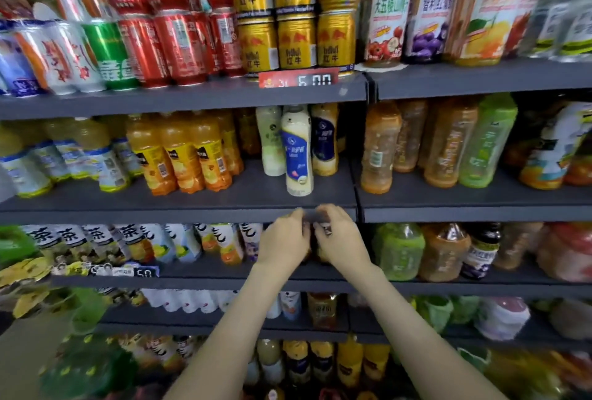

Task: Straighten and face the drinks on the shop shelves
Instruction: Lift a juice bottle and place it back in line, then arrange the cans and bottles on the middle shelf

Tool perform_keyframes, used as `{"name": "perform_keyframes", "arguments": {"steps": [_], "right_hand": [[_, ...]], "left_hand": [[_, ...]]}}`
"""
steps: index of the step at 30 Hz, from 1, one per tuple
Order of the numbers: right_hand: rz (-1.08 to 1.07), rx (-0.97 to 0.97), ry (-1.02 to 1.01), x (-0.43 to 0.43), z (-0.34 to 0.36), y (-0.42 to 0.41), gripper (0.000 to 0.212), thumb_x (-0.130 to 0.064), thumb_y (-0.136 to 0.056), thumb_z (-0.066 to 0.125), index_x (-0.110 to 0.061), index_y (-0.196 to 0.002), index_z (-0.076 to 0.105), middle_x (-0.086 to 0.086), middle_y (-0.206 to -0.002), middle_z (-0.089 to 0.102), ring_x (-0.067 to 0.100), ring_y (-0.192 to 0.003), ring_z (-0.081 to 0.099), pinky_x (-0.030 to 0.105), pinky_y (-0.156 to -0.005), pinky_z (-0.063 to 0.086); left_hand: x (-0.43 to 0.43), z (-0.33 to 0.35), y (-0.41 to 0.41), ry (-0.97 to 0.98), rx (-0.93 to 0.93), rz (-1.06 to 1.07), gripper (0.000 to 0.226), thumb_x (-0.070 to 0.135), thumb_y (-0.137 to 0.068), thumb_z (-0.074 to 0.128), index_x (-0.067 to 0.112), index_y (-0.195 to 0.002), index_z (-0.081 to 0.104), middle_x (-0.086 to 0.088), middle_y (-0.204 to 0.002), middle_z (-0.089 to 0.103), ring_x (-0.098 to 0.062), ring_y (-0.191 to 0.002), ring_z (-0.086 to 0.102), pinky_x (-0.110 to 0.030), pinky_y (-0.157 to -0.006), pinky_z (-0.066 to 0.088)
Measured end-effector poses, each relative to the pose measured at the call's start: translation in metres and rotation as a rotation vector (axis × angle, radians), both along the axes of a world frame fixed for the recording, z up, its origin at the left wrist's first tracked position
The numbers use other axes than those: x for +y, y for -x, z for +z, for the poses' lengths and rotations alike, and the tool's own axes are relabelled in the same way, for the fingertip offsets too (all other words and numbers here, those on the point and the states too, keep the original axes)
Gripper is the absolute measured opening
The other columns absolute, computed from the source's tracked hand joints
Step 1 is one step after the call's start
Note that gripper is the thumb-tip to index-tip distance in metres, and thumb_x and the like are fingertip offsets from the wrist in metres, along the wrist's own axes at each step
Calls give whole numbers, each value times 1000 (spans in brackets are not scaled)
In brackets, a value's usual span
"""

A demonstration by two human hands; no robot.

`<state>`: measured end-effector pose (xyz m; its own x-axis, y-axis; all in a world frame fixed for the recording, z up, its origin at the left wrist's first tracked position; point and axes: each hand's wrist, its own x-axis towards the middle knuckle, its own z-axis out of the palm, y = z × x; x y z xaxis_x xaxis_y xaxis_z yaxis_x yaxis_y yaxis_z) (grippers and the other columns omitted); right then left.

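Both my hands reach into the third shelf down, side by side. My left hand (283, 239) curls round a dark bottle (314, 244) that is mostly hidden behind it. My right hand (341, 237) grips the same dark bottle or one touching it; I cannot tell which. Only a dark strip with a white label patch shows between the hands. Above them, a cream bottle with a blue label (298, 156) stands alone at the front of the second shelf (224, 207), ahead of its two neighbours.
Red, white and gold cans (294, 37) fill the top shelf, with a red price tag (298, 79) below. Orange juice bottles (182, 156) stand to the left, green and amber tea bottles (400, 249) to the right of my hands. Lower shelves hold more bottles.
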<state>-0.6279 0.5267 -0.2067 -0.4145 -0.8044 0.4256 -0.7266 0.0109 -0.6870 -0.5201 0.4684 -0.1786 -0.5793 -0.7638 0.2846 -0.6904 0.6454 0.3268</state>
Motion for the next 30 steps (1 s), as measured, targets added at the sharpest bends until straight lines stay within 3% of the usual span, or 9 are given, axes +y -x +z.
{"name": "perform_keyframes", "arguments": {"steps": [8, 13, 16, 20, 22, 26, 30], "right_hand": [[-195, 47, -26, 82, 10, 89, 29, -9, -91, 54, -7, -120, 52, 9, -118, 56, 24, -113, 51, 27, -88, 41], [-293, 54, 5, 155, 10, 161, 25, -7, -90, 55, -6, -115, 54, 9, -112, 58, 25, -108, 54, 23, -82, 38], [-377, 7, 9, 205, 11, 210, 26, -11, -92, 54, -10, -118, 52, 4, -113, 56, 20, -111, 52, 24, -85, 41], [-461, -71, -11, 255, 7, 277, 29, -8, -90, 55, -7, -118, 50, 7, -108, 54, 26, -108, 52, 26, -78, 39], [-504, -96, -39, 264, 3, 307, 35, -8, -88, 58, -5, -122, 48, 12, -114, 55, 28, -109, 52, 24, -77, 36], [-493, -214, -17, 261, 3, 337, 45, -12, -90, 59, -4, -130, 43, 12, -128, 52, 26, -119, 50, 28, -91, 40], [-439, -192, 85, 239, 17, 366, 41, -15, -89, 61, -8, -126, 46, 8, -124, 55, 22, -114, 54, 28, -89, 43]], "left_hand": [[59, 2, 102, -26, -5, -238, 29, 33, -96, 45, 16, -120, 50, -7, -100, 65, -27, -87, 63, -38, -66, 53], [122, 3, 178, -16, -24, -266, 38, 35, -97, 45, 19, -131, 45, -3, -106, 65, -22, -84, 63, -31, -58, 49], [163, 2, 223, -1, 4, -284, 31, 35, -96, 46, 20, -123, 49, -3, -104, 64, -24, -90, 62, -33, -62, 48], [198, 4, 275, -5, 85, -276, 28, 35, -96, 46, 19, -119, 50, -3, -106, 63, -24, -89, 62, -34, -63, 50], [208, 3, 292, -23, 111, -272, 30, 34, -96, 46, 18, -122, 49, -4, -111, 60, -24, -93, 61, -35, -66, 51], [208, 2, 316, -16, 148, -250, 35, 33, -96, 47, 19, -128, 46, -4, -120, 59, -23, -104, 59, -37, -75, 52], [195, 11, 356, -31, 245, -237, 45, 32, -96, 49, 18, -137, 38, -4, -127, 56, -25, -103, 59, -36, -74, 52]]}}
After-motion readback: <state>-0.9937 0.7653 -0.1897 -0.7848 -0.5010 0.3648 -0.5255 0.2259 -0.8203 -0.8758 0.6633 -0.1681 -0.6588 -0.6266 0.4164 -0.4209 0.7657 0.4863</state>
